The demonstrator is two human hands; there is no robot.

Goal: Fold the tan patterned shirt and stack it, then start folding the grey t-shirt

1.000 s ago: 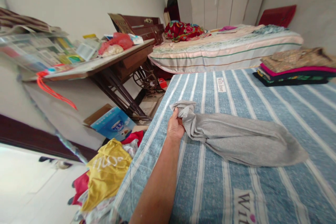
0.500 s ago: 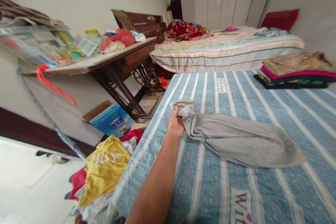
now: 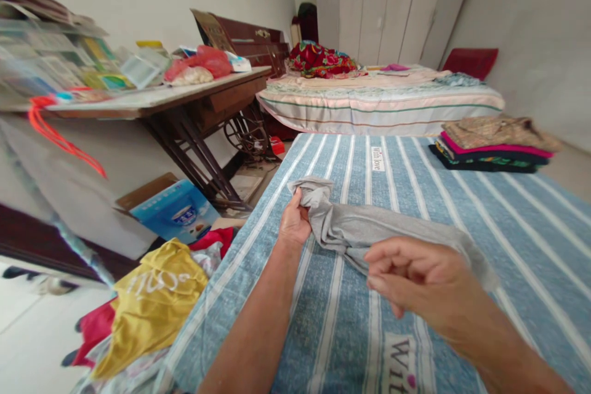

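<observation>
A soft grey garment [image 3: 351, 225] lies lengthwise, crumpled, on a blue striped bedsheet [image 3: 318, 314]; its exact kind is unclear. Its bunched left end is gripped by my left hand [image 3: 295, 221], thumb on top and fingers underneath. Over the middle and right part of the cloth, nearer the camera, hovers my right hand [image 3: 415, 274]. Its fingers are loosely curled, apart from the thumb, with nothing between them. Part of the garment is hidden behind this hand.
Folded clothes [image 3: 496, 144] are stacked at the bed's far right. On the left, loose clothes with a yellow shirt [image 3: 159, 295] lie beside the bed, near a blue box [image 3: 178, 212] and a cluttered sewing-machine table [image 3: 194, 95]. Another bed [image 3: 383, 104] stands behind.
My right hand has come into view from the lower right, over the garment. My left hand keeps its grip on the cloth's end. The camera view has shifted slightly.
</observation>
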